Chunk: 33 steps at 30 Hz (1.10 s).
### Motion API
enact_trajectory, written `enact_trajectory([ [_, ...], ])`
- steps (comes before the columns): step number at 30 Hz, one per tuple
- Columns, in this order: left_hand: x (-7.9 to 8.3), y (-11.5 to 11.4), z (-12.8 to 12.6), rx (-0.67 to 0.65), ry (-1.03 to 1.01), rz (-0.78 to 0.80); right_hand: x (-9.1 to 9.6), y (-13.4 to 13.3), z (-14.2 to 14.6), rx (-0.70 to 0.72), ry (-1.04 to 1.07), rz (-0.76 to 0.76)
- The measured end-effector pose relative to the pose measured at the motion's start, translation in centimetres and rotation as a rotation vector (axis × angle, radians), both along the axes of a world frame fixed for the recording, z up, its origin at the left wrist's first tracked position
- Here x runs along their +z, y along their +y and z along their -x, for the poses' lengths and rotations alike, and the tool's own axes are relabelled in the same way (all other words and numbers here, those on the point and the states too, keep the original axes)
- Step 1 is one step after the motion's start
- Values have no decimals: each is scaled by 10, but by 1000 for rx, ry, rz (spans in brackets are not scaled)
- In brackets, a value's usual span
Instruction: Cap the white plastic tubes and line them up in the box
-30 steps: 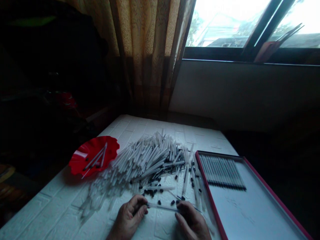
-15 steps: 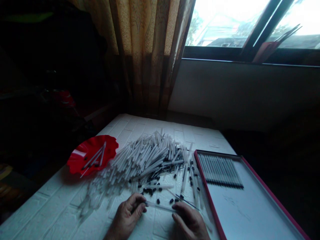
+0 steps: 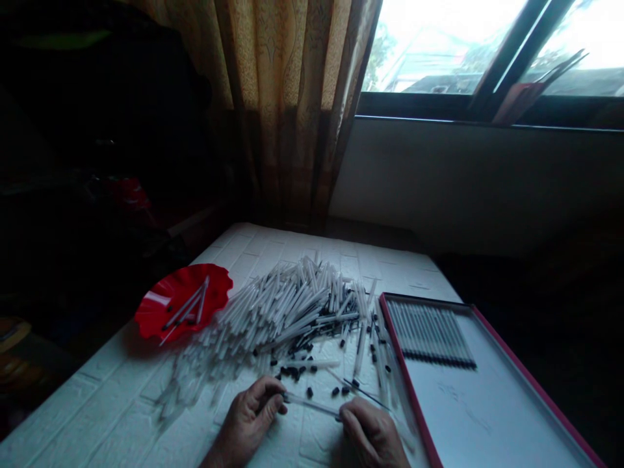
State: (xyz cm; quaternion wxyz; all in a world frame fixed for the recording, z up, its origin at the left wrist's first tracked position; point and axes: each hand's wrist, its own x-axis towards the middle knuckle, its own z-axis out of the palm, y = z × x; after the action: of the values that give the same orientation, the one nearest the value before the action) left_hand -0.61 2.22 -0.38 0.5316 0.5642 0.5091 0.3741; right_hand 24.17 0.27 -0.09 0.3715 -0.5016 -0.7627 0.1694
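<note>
My left hand point(image 3: 251, 419) pinches one end of a clear ballpoint pen point(image 3: 312, 403) between thumb and fingers, and a dark tip shows at that end. The fingers of my right hand point(image 3: 370, 432) are curled closed at the pen's other end, where a small dark piece shows by the fingertips. The pen lies level between both hands, low over the table. Just beyond it are several loose black end plugs point(image 3: 309, 392) and a thin dark refill point(image 3: 365, 392). A big heap of clear pen barrels point(image 3: 287, 305) spreads behind them.
A red scalloped bowl point(image 3: 146, 318) with a few pens or barrels stands at the left. To the right, a shallow red-edged tray point(image 3: 517, 364) holds a neat row of pens point(image 3: 431, 331). The white brick-patterned table point(image 3: 97, 396) stands near a curtain point(image 3: 283, 84) and window.
The fingers of my right hand have curled tighter at the pen's end, and a dark piece now shows there. My left hand keeps its hold. The view has shifted very slightly.
</note>
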Motion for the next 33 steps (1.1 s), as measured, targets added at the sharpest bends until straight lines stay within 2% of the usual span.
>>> enact_trajectory([
  [5,4,0,-1,1,15,-8,1,0,-1,83,64,-2],
  [8,6,-1,-2,-13,23,-28,-8,-2,-5,48,161,94],
  [11,6,-2,-2,-50,64,-68,-19,-4,-10,-72,372,250],
  [14,7,-3,-3,-86,164,-144,-21,-6,-10,-155,617,380],
  [17,7,-6,-4,-123,281,-233,-17,-9,-3,-188,845,492],
  [20,9,-7,-5,-137,368,-286,-14,-11,5,-167,957,564],
  [24,13,-8,-8,-149,436,-333,-13,-8,6,-128,857,522],
  [28,16,-11,-10,-267,504,-478,-3,-4,8,-57,702,370],
  [31,14,-17,-4,-349,539,-585,5,-2,12,-122,645,246],
  [33,13,-21,8,-308,584,-628,7,-2,11,-195,527,143],
])
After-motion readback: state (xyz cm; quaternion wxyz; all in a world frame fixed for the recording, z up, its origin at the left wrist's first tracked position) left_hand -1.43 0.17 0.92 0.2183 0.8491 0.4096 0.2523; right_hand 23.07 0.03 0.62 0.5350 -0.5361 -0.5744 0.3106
